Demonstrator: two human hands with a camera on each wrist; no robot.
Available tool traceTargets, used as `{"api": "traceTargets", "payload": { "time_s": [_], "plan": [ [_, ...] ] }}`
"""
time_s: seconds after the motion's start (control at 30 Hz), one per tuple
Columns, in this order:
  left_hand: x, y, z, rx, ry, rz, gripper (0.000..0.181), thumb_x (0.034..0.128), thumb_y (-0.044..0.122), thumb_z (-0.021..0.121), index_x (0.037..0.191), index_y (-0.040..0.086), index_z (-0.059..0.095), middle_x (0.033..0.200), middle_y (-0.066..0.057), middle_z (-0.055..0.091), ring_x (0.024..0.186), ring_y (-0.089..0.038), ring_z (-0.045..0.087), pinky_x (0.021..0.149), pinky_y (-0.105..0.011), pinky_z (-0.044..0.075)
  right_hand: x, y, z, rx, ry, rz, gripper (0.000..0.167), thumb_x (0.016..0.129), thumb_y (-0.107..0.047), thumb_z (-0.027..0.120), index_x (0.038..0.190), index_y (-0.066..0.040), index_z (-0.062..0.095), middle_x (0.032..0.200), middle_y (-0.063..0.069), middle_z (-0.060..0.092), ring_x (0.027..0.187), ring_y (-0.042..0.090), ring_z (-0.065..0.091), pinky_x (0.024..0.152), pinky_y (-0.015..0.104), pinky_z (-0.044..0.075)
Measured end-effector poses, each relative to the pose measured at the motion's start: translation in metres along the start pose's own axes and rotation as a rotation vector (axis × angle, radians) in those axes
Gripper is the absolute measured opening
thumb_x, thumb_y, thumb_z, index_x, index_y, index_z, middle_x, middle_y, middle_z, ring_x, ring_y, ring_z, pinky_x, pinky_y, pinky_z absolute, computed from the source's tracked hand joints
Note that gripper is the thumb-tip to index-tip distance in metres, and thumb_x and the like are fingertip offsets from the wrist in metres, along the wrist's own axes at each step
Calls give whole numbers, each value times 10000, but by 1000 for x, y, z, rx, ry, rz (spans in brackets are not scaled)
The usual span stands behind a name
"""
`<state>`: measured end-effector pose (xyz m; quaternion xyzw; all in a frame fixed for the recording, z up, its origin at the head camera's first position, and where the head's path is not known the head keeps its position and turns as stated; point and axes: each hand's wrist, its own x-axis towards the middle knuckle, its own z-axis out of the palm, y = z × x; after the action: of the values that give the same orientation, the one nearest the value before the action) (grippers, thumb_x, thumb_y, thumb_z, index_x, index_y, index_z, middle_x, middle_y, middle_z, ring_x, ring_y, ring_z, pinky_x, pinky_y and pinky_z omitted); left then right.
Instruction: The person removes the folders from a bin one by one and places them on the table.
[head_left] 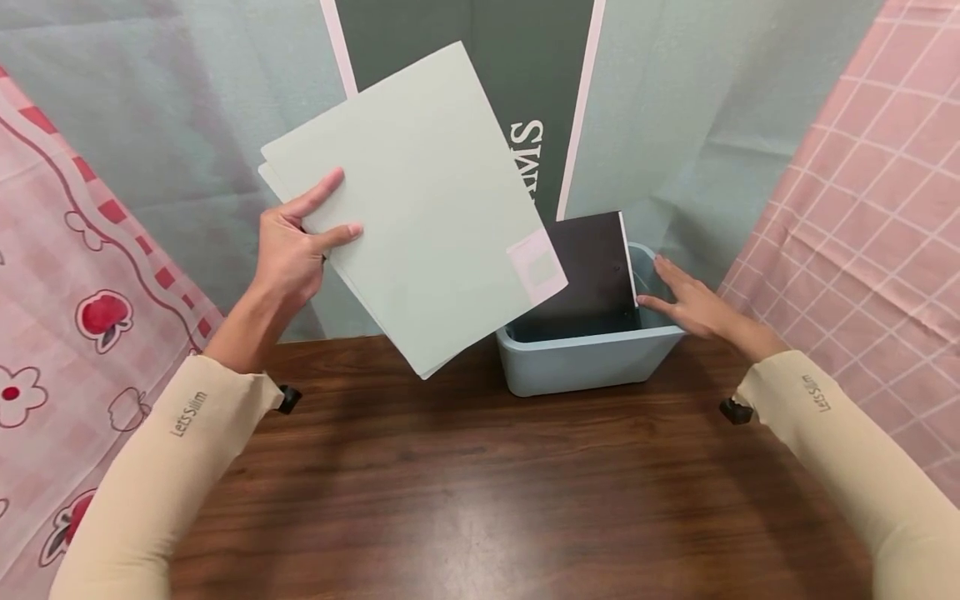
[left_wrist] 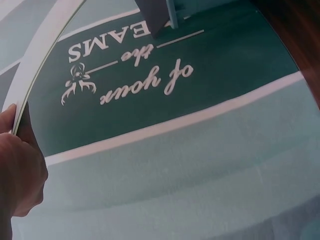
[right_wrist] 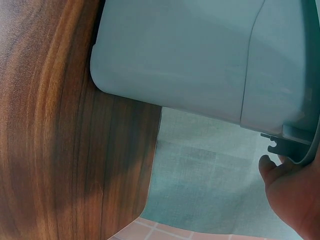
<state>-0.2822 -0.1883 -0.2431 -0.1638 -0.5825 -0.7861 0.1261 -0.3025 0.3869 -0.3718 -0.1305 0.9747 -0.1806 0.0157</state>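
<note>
Your hands are well apart. Your left hand (head_left: 288,254) pinches a pale folder (head_left: 420,200) by its edge, thumb on the near face, holding it up in front of you; a pink label (head_left: 537,267) sits at the corner farthest to that hand's right. Your right hand (head_left: 697,308) grips the rim of a blue bin (head_left: 585,362), thumb inside, beside a dark board (head_left: 588,262) leaning in it.
</note>
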Motion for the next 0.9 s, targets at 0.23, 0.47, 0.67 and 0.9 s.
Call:
{"api": "traceTargets", "payload": {
  "time_s": [0.23,0.47,0.67,0.9],
  "plan": [
    [-5,5,-17,20,-6,-63,712,785,-248,783,1399,100,691,1574,-75,556,1309,-214,637,902,-254,605,-2,-1,-1,-3,4,1,966,1075,-565,517,1689,-11,19,1762,221,-8,1612,464,57,1259,681,115],
    [-8,8,-31,5,-18,-87,734,781,-272,768,1413,91,680,1583,-87,546,1244,-185,677,863,-277,622,-3,-3,0,-5,3,6,967,1072,-569,521,1690,-16,24,1763,217,-1,1614,457,59,1263,675,115],
    [-11,12,-44,38,-25,-112,734,795,-244,778,1427,115,670,1598,-86,527,1234,-163,682,846,-275,624,-1,-3,2,-9,10,5,968,1069,-568,528,1692,-18,31,1765,214,4,1614,459,67,1264,673,115],
    [-17,16,-63,72,-26,-135,744,797,-246,775,1437,118,664,1594,-83,533,1194,-116,693,850,-257,616,1,-4,5,-6,10,-1,972,1068,-573,526,1691,-17,29,1765,213,-1,1614,459,64,1266,672,110]
  ]
}}
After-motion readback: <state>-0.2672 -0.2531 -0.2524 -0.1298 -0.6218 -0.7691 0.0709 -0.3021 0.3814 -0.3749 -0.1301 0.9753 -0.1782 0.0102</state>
